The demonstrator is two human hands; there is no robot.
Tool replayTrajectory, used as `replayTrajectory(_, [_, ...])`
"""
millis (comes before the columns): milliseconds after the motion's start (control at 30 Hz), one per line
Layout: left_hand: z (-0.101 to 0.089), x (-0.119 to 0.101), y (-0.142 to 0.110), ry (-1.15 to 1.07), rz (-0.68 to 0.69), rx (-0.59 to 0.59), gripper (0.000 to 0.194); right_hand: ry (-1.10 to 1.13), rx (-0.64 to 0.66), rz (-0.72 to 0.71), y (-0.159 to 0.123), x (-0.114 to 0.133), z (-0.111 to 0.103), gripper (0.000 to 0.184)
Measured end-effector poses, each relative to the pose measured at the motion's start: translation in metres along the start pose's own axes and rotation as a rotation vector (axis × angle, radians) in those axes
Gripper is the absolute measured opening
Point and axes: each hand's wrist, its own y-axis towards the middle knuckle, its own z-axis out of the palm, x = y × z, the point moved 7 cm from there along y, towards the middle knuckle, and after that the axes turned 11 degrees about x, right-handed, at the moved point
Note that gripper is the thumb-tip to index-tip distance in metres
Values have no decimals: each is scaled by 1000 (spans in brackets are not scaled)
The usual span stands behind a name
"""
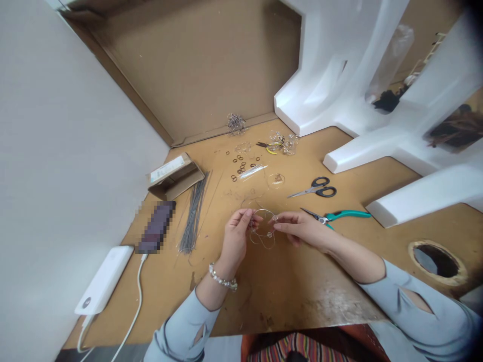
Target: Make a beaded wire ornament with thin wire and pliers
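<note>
Between my hands is a thin wire ring with clear beads (269, 235), held above the brown table. My left hand (238, 227) pinches the ring's left side between thumb and fingers. On the opposite side, my right hand (298, 227) has its thumb and forefinger closed at a clear bead on the wire. Fine loops of wire hang below the ring. Beyond my right hand lie teal-handled pliers (345, 214), and black-handled scissors (317, 188) rest farther back. A bundle of grey wires (193, 216) lies left of my left hand.
An open cardboard box (177, 177), a phone (157, 226) and a white power bank (104, 281) with a cable line the left. Dark rings (241, 168), yellow-handled pliers (270, 149) and a beaded wire pile (289, 143) lie farther back. White foam pieces (396, 201) and a round hole (437, 262) are at right.
</note>
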Motion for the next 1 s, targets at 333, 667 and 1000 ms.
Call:
replayTrajectory(333, [6,1,-1,118,-24,69,20,324,-118,-38,2,-5,-5,23])
replayTrajectory(667, [7,5,1,-20,-39,93,17,82,-39,-44,1,-1,-2,34])
replayTrajectory(1000, [7,4,1,-160,-75,73,18,-265,-191,97,-1,-3,-13,32])
